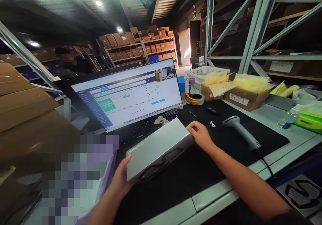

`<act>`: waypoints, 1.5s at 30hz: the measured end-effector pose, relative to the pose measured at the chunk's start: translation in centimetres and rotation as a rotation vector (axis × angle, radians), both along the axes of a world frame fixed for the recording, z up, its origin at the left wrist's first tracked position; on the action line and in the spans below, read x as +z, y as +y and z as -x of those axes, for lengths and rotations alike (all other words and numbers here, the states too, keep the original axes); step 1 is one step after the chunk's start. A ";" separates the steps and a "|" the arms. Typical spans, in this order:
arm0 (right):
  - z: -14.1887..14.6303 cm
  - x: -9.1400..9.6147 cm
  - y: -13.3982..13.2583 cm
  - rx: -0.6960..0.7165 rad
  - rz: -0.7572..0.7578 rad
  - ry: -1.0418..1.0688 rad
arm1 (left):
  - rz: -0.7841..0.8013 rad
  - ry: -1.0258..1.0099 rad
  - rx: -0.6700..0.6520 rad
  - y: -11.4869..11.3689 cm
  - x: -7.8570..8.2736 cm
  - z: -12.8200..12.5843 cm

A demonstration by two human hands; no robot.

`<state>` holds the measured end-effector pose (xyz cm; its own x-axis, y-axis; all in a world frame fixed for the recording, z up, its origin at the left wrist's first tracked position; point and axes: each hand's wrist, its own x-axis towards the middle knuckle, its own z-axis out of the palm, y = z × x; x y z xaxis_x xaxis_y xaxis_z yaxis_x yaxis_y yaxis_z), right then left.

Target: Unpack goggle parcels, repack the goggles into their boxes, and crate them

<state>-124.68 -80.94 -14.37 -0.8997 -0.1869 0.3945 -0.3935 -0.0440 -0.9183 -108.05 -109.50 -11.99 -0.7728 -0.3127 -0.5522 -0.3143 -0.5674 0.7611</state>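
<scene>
A long silver-white box (158, 141) marked "Wakening" is held tilted over the black desk mat (181, 184). Its near side is darker and carries a black outline drawing. My left hand (123, 174) grips the box's left end, thumb on the top edge and the other fingers hidden below. At the far right corner, my right hand (200, 134) pinches the box's edge between thumb and curled fingers. Just behind the box are a black keyboard (137, 131) and a crumpled pale scrap (161, 120). A grey barcode scanner (243, 131) lies to the right of my right hand.
A monitor (130, 94) stands behind the keyboard. To the right are a mouse (211, 110), a tape dispenser (193, 99), cartons of yellow envelopes (248, 95) and a clear bottle (289, 116). Brown cartons (27, 97) are stacked at left. A person (75, 62) is in the background.
</scene>
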 end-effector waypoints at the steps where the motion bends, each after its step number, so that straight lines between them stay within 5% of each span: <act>1: 0.2 0.0 0.2 -0.002 -0.006 -0.004 | 0.002 0.010 0.005 0.0 0.0 -0.1; 6: 0.5 0.4 1.5 0.112 -0.077 -0.028 | -0.092 -0.007 -0.055 -0.7 -0.1 -1.0; 15: 0.1 0.8 3.9 0.742 -0.331 0.122 | -0.216 -0.140 -0.279 -2.5 -0.7 -2.1; 22: -4.8 1.2 2.1 0.693 -0.622 0.059 | -0.171 -0.094 -0.313 -4.1 -1.9 -2.5; 27: -5.7 0.7 1.4 0.680 -0.709 0.101 | -0.182 -0.072 -0.273 -4.6 -1.8 -2.5; 34: -6.0 -0.2 1.0 0.544 -0.590 0.359 | -0.175 -0.061 -0.199 -4.9 -2.0 -2.6; 39: -4.9 -0.5 0.8 0.445 -0.460 0.347 | -0.008 -0.125 -0.354 -5.0 -1.8 -3.4; 43: -2.8 -2.0 0.5 0.465 -0.330 0.008 | 0.269 0.253 -0.172 -5.1 -0.8 -4.0; 45: -1.8 -3.2 0.2 0.477 -0.286 -0.079 | 0.380 0.518 -0.204 -5.1 -0.6 -3.9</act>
<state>-122.87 -80.77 -17.60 -0.7140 -0.6699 0.2035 -0.3209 0.0549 -0.9455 -104.12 -114.57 -12.57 -0.9723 -0.2323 0.0250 0.0725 -0.1981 0.9775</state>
